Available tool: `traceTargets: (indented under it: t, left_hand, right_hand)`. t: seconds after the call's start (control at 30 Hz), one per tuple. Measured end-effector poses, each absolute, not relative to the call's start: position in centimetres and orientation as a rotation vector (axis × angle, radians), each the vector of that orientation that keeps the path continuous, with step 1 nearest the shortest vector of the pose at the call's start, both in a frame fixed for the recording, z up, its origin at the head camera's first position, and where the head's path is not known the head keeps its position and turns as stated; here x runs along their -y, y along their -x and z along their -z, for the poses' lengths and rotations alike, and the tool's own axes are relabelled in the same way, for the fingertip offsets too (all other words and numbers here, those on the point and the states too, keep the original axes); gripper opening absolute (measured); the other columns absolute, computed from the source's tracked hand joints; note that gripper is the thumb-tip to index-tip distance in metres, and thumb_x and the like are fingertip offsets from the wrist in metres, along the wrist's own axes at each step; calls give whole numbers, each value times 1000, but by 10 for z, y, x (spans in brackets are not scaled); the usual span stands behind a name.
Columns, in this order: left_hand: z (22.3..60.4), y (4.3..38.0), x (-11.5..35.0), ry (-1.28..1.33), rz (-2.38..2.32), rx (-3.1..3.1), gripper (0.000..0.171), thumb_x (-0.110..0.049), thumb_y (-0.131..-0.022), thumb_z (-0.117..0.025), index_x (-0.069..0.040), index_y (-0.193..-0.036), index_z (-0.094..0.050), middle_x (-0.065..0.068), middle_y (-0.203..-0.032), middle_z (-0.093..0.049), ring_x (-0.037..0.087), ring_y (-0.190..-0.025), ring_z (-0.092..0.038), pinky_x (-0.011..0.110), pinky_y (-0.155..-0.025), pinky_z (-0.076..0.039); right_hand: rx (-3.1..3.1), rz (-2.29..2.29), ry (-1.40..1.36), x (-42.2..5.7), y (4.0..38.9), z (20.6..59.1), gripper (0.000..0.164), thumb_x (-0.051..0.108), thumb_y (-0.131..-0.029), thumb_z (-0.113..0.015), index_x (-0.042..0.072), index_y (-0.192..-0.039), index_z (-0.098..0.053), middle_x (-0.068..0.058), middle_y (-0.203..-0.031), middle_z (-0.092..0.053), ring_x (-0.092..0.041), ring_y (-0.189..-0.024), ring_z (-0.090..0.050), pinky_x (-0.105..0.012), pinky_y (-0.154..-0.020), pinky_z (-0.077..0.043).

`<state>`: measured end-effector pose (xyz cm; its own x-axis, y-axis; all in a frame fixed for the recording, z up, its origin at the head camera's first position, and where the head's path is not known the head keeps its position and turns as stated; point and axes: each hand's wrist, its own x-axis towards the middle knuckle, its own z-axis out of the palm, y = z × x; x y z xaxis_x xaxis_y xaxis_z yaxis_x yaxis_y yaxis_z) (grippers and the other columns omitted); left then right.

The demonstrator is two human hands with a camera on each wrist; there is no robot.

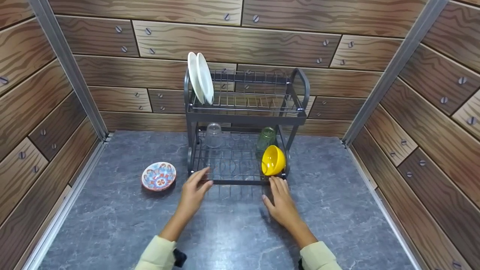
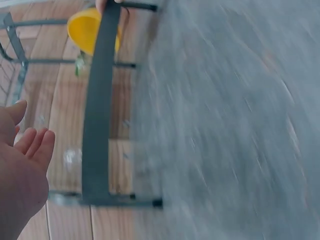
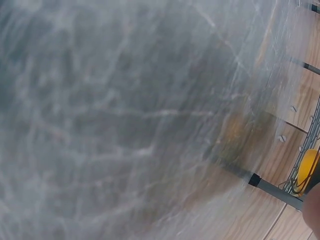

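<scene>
A dark two-tier dish rack (image 1: 247, 119) stands against the back wall. My left hand (image 1: 193, 193) is at its lower front left corner, fingers extended and nothing in them; the left wrist view shows the palm beside the front rail. My right hand (image 1: 281, 198) reaches the lower front right corner, its fingertips at the rail just below a yellow bowl (image 1: 275, 160). That bowl leans on its side on the lower tier. Behind it an upside-down green glass (image 1: 267, 137) stands, and a clear glass (image 1: 214, 135) is at the left. In the right wrist view the right hand barely shows.
Two white plates (image 1: 204, 78) stand upright at the left of the upper tier. A patterned bowl (image 1: 159, 176) sits on the grey marbled surface (image 1: 232, 232), left of the rack. Wood-patterned panels (image 1: 393, 150) enclose the back and both sides.
</scene>
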<state>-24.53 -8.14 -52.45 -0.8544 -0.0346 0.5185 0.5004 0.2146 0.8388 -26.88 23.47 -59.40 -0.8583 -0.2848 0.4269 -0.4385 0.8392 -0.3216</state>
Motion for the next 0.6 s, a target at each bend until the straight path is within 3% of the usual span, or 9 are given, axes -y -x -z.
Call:
traceTargets:
  t: [0.27, 0.6]
  left_hand:
    - [569, 263, 134, 374, 1534, 2106, 45, -1, -81, -72, 0, -125, -61, 17, -117, -63, 26, -104, -62, 32, -92, -50]
    - [586, 280, 179, 293, 1148, 2315, 48, 2, -79, -73, -2, -125, -61, 17, -119, -62, 35, -111, -56, 47, -98, -42]
  right_hand:
    - [2616, -578, -566, -235, 270, 593, 63, 31, -94, -57, -3, -144, -36, -18, -147, -36, -36, -140, -26, -51, -116, -14]
    - [2593, -579, -570, -234, 269, 593, 63, 31, -93, -58, -3, -143, -38, -18, -146, -38, -36, -139, -27, -52, -115, -15]
